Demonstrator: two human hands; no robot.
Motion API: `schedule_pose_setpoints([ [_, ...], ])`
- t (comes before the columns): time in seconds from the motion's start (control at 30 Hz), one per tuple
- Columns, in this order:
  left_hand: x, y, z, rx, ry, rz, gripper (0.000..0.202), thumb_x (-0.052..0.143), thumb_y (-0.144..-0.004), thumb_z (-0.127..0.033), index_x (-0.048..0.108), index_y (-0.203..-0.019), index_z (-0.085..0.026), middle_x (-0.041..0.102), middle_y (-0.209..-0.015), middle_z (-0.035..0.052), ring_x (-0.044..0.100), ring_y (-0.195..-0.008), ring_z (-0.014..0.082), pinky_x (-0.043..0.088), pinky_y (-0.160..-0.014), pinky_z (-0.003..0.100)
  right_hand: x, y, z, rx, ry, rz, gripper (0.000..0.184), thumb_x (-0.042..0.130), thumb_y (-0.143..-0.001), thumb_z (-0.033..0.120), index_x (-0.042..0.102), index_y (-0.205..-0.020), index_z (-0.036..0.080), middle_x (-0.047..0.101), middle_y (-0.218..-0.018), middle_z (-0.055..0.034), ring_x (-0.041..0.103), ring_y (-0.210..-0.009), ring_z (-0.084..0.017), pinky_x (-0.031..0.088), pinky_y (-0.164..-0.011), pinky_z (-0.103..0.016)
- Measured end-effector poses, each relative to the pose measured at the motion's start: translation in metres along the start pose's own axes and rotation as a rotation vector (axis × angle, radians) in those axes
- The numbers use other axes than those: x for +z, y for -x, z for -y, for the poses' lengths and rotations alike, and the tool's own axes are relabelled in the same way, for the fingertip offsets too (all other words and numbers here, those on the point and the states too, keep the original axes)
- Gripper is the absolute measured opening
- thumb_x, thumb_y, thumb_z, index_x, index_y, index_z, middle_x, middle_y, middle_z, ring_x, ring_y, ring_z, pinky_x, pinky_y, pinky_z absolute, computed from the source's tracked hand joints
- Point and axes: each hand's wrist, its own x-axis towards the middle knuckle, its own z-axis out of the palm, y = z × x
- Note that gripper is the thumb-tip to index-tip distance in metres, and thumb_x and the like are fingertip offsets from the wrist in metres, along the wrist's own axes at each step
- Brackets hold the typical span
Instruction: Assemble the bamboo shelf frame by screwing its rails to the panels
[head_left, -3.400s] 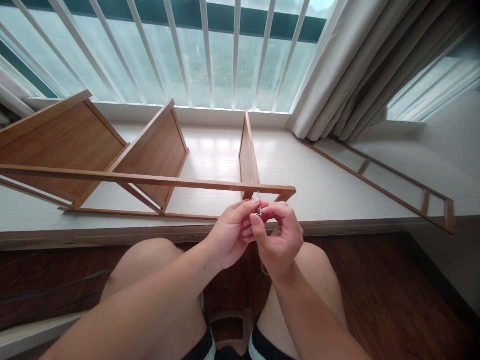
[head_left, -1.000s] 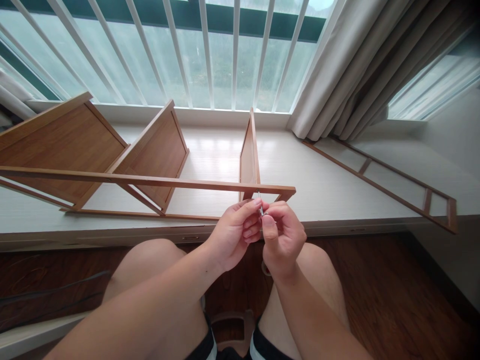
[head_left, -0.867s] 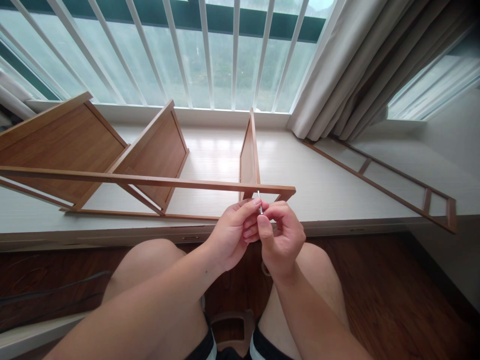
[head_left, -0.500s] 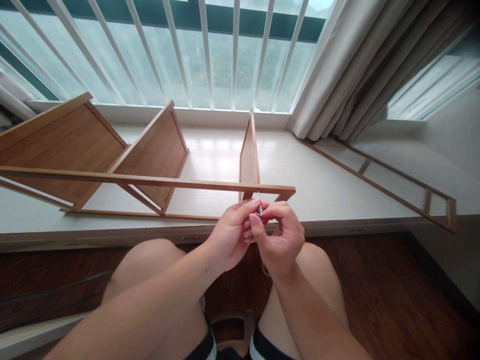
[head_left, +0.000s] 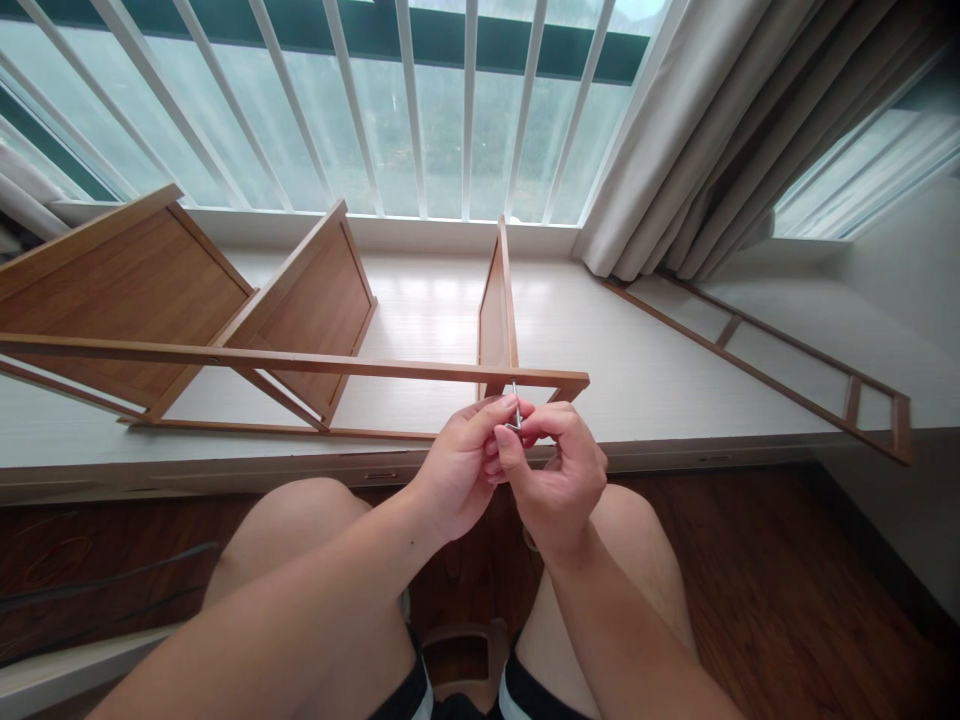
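Observation:
A small silver hex key (head_left: 517, 421) stands upright at the side rail (head_left: 405, 370) of a brown wooden shelf frame, near the rail's right end. Around its shaft, the thumb and fingers of my left hand (head_left: 461, 470) are closed. My right hand (head_left: 562, 475) pinches its short bent end from the right. The far tip meets the rail's front face, below the upright panel (head_left: 496, 300); whether a bolt head sits there is too small to tell. Fingers of both hands touch and partly cover the key.
Two more wooden panels, a middle one (head_left: 307, 320) and a left one (head_left: 127, 300), join the same rail. A loose ladder-like wooden frame (head_left: 724, 332) lies on the white window ledge (head_left: 570, 320) at right, below a grey curtain (head_left: 675, 130). White bars stand before the window.
Both hands stay at the same spot on the rail. The hex key's bent end has turned slightly, and my right fingers have shifted a little to the left.

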Motion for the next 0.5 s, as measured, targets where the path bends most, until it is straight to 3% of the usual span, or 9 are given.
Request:
schedule_pose_setpoints([
  [0.27,0.0006,0.0004,-0.0008,-0.01,0.001,0.014,0.024,0.065,-0.083,-0.036,0.063,-0.079,-0.013,0.022,-0.054,-0.007,0.021,-0.047,0.0048,0.019,-0.041,0.016,-0.0021,-0.0021,0.0003,-0.045,0.032,0.009,0.012,0.067,-0.079,0.014,0.057,-0.077,0.02,0.058,-0.073,-0.0002,0.054,-0.066,-0.013,0.048,-0.064,-0.029],
  [0.5,0.0009,-0.0006,-0.0014,-0.01,0.011,0.021,0.024,0.063,-0.085,-0.035,0.062,-0.079,-0.012,0.022,-0.053,-0.0073,0.022,-0.046,0.0044,0.018,-0.04,0.016,-0.0026,-0.0035,0.0002,-0.041,0.023,0.013,0.01,0.064,-0.08,0.012,0.058,-0.077,0.019,0.06,-0.075,-0.0013,0.056,-0.069,-0.014,0.048,-0.065,-0.029],
])
